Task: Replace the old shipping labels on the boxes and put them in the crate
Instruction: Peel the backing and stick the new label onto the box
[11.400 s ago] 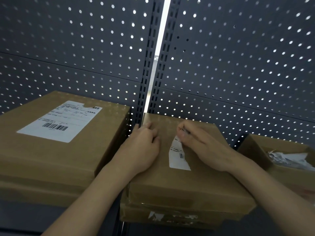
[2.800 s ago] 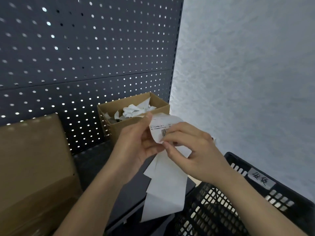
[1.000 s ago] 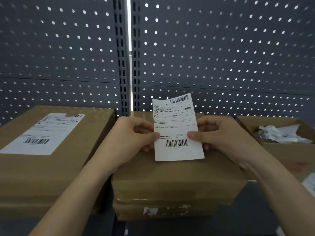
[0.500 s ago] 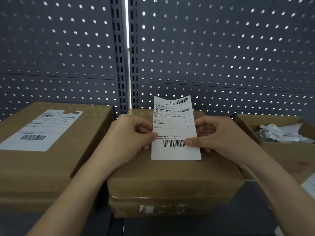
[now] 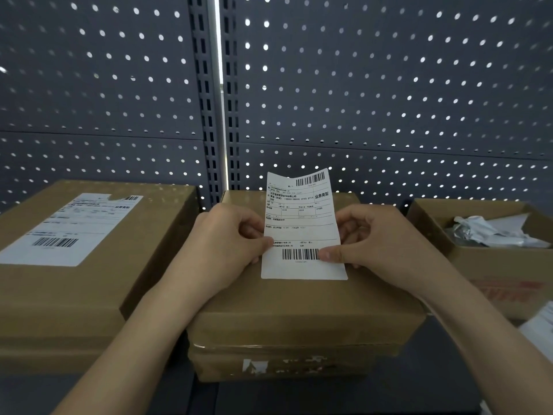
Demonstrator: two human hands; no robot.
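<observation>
A white shipping label (image 5: 302, 226) with barcodes stands nearly upright over the middle brown cardboard box (image 5: 299, 307). Its lower edge is down at the box top. My left hand (image 5: 227, 244) pinches the label's left edge and my right hand (image 5: 368, 244) pinches its right edge near the lower barcode. That box lies on another flat box (image 5: 278, 363). To the left lies a bigger brown box (image 5: 98, 292) with a torn white label (image 5: 68, 229) on its top. The crate is out of view.
An open cardboard box (image 5: 490, 268) with crumpled white paper scraps (image 5: 490, 232) stands at the right. White sheets (image 5: 538, 330) show at the right edge. A dark perforated back panel (image 5: 359, 100) rises behind the boxes, which sit on a dark shelf (image 5: 329, 396).
Both hands have lowered the label slightly toward the middle box top over the last second. Earlier I peeled the old label off this box and separated a new one from its backing.
</observation>
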